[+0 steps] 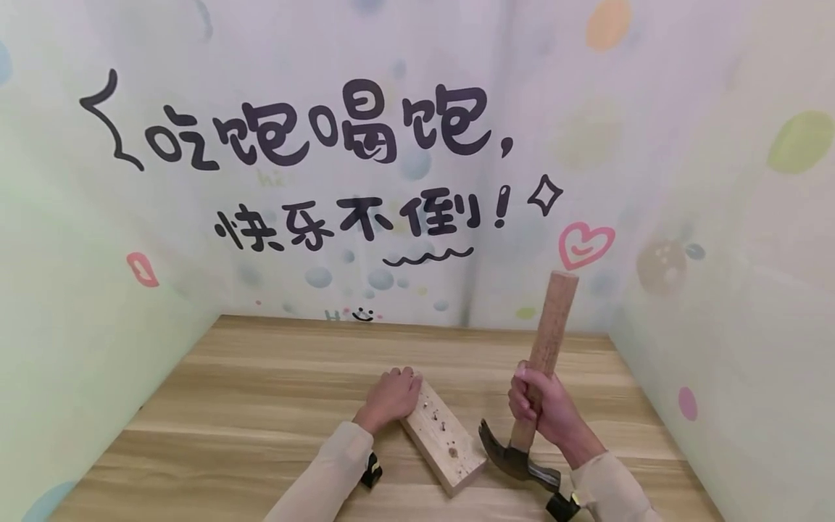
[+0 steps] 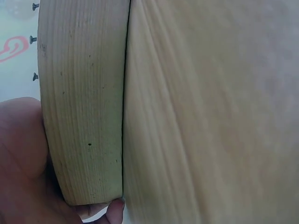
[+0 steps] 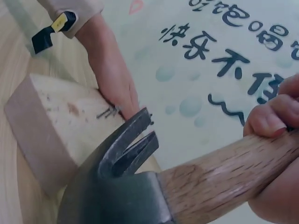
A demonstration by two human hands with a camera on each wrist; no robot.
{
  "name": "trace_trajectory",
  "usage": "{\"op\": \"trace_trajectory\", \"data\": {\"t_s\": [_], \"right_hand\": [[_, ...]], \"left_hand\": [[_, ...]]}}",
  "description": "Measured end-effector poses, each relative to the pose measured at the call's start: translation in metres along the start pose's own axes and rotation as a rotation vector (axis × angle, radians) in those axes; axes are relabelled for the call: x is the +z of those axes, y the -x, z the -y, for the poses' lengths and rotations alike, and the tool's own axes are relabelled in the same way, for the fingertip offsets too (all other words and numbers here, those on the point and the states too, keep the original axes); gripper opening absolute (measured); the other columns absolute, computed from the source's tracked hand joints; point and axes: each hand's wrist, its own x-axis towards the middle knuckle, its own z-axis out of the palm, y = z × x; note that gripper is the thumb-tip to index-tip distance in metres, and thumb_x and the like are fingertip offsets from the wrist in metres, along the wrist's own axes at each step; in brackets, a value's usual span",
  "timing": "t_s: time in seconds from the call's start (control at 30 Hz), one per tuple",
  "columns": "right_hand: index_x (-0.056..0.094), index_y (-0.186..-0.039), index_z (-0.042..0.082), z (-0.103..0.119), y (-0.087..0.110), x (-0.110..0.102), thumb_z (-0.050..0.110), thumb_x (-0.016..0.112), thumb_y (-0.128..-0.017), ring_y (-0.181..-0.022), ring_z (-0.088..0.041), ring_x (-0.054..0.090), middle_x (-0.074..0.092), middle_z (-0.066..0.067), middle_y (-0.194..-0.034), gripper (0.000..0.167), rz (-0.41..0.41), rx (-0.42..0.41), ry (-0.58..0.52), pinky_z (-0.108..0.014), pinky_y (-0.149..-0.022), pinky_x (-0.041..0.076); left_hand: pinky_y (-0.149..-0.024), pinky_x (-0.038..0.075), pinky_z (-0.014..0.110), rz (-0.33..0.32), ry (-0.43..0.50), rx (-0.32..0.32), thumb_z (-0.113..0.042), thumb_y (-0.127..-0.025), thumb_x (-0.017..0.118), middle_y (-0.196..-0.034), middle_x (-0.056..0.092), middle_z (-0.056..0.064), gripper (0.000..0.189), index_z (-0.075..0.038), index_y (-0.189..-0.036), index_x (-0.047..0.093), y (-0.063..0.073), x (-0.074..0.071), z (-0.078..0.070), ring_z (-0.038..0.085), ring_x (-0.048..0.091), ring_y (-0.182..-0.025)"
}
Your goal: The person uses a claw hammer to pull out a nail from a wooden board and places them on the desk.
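A wooden block (image 1: 443, 435) lies at a slant on the table, with several nails (image 1: 441, 416) sticking up from its top. My left hand (image 1: 393, 397) grips the block's far end; in the left wrist view its fingers (image 2: 115, 212) curl around that end. The right hand (image 1: 548, 406) holds a claw hammer (image 1: 553, 319) by its wooden handle, which points upward with the metal head (image 1: 515, 460) low, just right of the block. In the right wrist view the split claw (image 3: 135, 149) faces the block and nails and hides part of them.
The wood-grain table (image 1: 261, 391) meets a printed wall (image 1: 365, 43) with black lettering behind, and pale walls rise at both sides. A black and yellow strap device (image 1: 372, 471) sits at the left wrist, another (image 1: 562, 506) at the right.
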Motion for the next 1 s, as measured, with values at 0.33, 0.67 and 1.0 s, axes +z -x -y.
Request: {"op": "trace_trajectory", "data": {"t_s": [0.33, 0.67, 1.0], "right_hand": [[0.038, -0.060, 0.010, 0.006, -0.031, 0.049, 0.027, 0.057, -0.100, -0.040, -0.006, 0.033, 0.036, 0.007, -0.048, 0.047, -0.268, 0.337, 0.353, -0.021, -0.041, 0.032], [0.040, -0.059, 0.011, -0.010, -0.061, 0.066, 0.038, 0.063, -0.095, -0.039, -0.009, 0.031, 0.034, 0.005, -0.045, 0.051, -0.371, 0.438, 0.426, -0.025, -0.041, 0.031], [0.041, -0.060, 0.012, -0.021, -0.077, 0.071, 0.041, 0.064, -0.094, -0.039, -0.009, 0.030, 0.033, 0.006, -0.046, 0.050, -0.343, 0.501, 0.473, -0.025, -0.040, 0.030]], "left_hand": [[-0.097, 0.046, 0.056, 0.002, -0.003, 0.012, -0.038, -0.107, 0.032, -0.130, 0.057, 0.022, 0.050, -0.003, -0.132, 0.056, -0.002, 0.000, 0.001, 0.042, 0.054, -0.120], [-0.091, 0.049, 0.056, 0.019, -0.005, 0.027, -0.037, -0.108, 0.034, -0.125, 0.059, 0.022, 0.048, -0.003, -0.132, 0.057, -0.002, 0.004, -0.006, 0.040, 0.057, -0.113], [-0.093, 0.047, 0.055, -0.004, -0.050, 0.055, -0.035, -0.108, 0.036, -0.121, 0.059, 0.024, 0.045, -0.001, -0.128, 0.058, 0.001, 0.003, -0.007, 0.043, 0.056, -0.113]]}}
